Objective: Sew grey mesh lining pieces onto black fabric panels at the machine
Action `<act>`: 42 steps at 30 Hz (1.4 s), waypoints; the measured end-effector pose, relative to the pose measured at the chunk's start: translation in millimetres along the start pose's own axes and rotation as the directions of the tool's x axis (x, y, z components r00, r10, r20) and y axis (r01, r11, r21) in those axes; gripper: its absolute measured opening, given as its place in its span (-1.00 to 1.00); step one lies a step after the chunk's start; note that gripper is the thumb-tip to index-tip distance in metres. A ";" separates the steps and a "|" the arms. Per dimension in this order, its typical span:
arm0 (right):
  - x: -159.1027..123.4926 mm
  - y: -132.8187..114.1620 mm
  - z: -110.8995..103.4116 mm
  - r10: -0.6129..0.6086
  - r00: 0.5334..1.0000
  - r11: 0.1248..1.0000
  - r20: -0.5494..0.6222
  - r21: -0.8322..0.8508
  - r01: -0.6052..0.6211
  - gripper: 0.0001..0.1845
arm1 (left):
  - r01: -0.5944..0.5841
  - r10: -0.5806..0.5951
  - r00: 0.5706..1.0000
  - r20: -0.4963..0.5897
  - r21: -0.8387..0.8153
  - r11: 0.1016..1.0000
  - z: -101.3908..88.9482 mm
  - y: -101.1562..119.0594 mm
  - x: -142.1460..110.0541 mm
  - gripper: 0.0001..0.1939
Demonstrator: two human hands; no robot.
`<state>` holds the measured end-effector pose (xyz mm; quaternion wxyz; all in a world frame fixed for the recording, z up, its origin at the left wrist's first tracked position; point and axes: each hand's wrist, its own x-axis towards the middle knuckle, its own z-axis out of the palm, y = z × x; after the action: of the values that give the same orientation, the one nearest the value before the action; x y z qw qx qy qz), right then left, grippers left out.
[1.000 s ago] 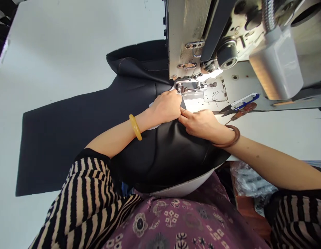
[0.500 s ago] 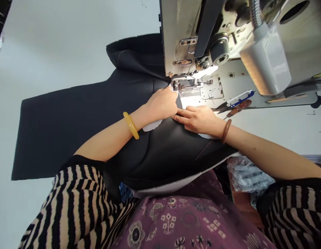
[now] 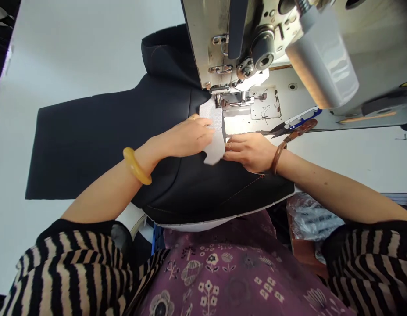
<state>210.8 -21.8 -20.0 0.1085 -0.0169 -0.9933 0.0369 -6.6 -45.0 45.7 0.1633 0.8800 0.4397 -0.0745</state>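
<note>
A large black leather-like piece (image 3: 101, 131) lies on the white table, its edge running under the presser foot (image 3: 219, 97) of the sewing machine (image 3: 256, 39). A white strip of backing (image 3: 215, 136) lies along that edge. My left hand (image 3: 187, 137) has its fingers pressed together on the white strip and the black piece, just in front of the foot. My right hand (image 3: 248, 151) pinches the same edge from the right side, fingers closed on the material.
Blue-handled thread snips (image 3: 300, 119) and brown-handled scissors (image 3: 297, 131) lie on the machine bed to the right. A white thread cone (image 3: 322, 61) hangs close to the camera. A crumpled clear plastic bag (image 3: 308, 217) sits by my right elbow. White table (image 3: 75, 48) stretches left.
Both hands have slid back from the presser foot toward me, and more of the white strip now shows between them. The view has shifted, so the machine appears higher and further left.
</note>
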 end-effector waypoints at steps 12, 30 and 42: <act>1.0 -17.9 -5.3 0.189 0.961 0.981 0.202 -0.078 -0.176 -0.64 | -0.097 0.128 0.891 -0.436 0.092 0.991 62.1 -17.4 -14.9 -0.44; 14.2 -9.1 -12.0 0.291 0.865 0.952 0.410 -0.037 -0.303 -0.56 | -0.191 0.268 0.838 -0.476 0.205 0.960 65.1 -33.6 -3.8 -0.51; 18.3 7.8 -16.4 0.330 0.869 0.943 0.370 -0.079 -0.324 -0.50 | -0.268 0.305 0.846 -0.437 0.145 0.952 55.1 -56.3 14.1 -0.49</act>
<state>196.7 -12.1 -0.7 -0.0929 -0.1779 -0.9783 0.0504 -42.3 -22.3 -22.2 0.0306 0.9342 0.3260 0.1413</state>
